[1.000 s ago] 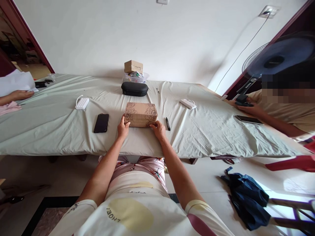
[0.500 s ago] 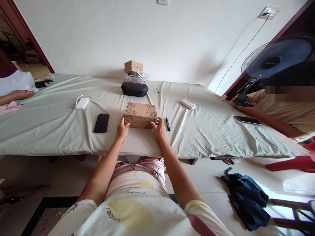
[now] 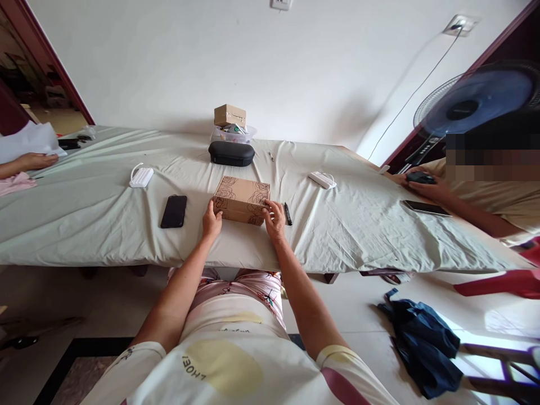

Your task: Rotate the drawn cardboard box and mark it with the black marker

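A brown cardboard box [image 3: 242, 194] with black rose line drawings sits on the cloth-covered table in front of me, turned slightly askew. My left hand [image 3: 212, 218] grips its left end, thumb on the near side. At the right end, my right hand [image 3: 274, 218] holds the near corner between thumb and fingers. Just right of that hand lies a black pen [image 3: 288, 214]. A black phone [image 3: 174, 211] rests flat to the left of the box. Behind the box is a black zip case [image 3: 232, 153].
White power strips [image 3: 142, 177] lie left and right. A small carton [image 3: 230, 115] tops a plastic basket [image 3: 233, 135] by the wall. At right a person [image 3: 485, 191] holds a dark object beside another phone [image 3: 427, 208]; a person's hand [image 3: 40, 161] shows at left.
The box has turned slightly, its right end coming nearer to me. My right hand's fingers have shifted on the corner. My left hand has hardly moved.
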### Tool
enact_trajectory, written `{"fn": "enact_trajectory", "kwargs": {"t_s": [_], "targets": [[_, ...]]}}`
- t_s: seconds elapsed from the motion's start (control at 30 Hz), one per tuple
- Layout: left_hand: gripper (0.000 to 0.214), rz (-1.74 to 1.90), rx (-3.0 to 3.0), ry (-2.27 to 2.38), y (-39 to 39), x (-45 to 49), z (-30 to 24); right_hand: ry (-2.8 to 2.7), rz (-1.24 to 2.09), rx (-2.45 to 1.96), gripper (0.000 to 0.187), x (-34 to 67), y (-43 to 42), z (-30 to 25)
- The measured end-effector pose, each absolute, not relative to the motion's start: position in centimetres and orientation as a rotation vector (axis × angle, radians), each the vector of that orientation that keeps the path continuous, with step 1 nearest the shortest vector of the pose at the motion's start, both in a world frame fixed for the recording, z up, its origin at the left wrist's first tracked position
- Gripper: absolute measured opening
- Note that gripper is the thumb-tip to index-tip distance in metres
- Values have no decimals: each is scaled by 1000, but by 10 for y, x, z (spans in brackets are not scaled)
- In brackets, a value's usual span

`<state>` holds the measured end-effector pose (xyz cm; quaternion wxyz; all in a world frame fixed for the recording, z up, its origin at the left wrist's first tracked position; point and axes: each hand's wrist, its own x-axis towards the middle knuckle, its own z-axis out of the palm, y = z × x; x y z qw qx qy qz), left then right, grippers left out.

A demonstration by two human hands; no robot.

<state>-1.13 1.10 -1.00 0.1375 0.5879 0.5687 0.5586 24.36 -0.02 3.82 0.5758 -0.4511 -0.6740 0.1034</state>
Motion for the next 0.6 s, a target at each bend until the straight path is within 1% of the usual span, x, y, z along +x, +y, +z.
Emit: {"fn": "enact_trajectory", "kwargs": {"t_s": [0.1, 0.17, 0.23, 0.4, 0.47, 0.53, 0.6], "targets": [[77, 1672, 1566, 1747, 5, -7, -3, -1640, 252, -994, 42, 241, -2, 37], [83, 1712, 1604, 1750, -1, -2, 2, -1701, 217, -949, 42, 237, -5, 36], [83, 1721, 1702, 1734, -6, 2, 7, -1787, 162, -910, 41, 234, -7, 35], [61, 1615, 2068, 1574, -12, 8, 16, -1999, 74, -852, 41, 227, -13, 34], [56, 1554, 2227, 1461, -12, 9, 17, -2028, 43, -845, 41, 227, -13, 32], [61, 1499, 2350, 1387, -12, 11, 18, -2029, 18, -862, 40, 226, -12, 29], [73, 1462, 2424, 1382, -12, 12, 17, -2012, 0, -901, 39, 226, -11, 27]]}}
